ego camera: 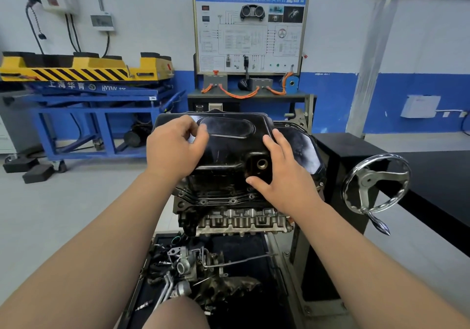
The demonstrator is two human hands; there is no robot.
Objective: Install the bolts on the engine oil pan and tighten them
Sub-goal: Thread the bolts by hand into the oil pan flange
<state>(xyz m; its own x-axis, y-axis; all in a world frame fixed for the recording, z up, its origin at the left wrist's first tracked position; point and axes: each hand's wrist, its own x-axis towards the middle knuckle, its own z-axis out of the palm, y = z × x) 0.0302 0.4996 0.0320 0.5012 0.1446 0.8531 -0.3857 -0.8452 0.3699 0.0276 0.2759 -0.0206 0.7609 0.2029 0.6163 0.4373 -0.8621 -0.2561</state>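
Observation:
The black oil pan [229,135] sits on the upturned engine block [241,219], which is held on a stand. My left hand [173,150] lies on the pan's upper left part. Its fingers are bent and the thumb is close to the forefinger; I cannot tell whether anything small is between them. My right hand [282,173] rests on the pan's right side with straight fingers, the thumb just below the drain hole [262,164]. Several bolt holes in the near flange [218,200] look empty. I see no loose bolts or tool in either hand.
A chrome handwheel [376,183] sticks out of the stand on the right, beside a black bench [432,176]. Below the engine, a black tray [254,250] holds several loose engine parts. A blue lift table [96,104] and a training board [250,31] stand behind.

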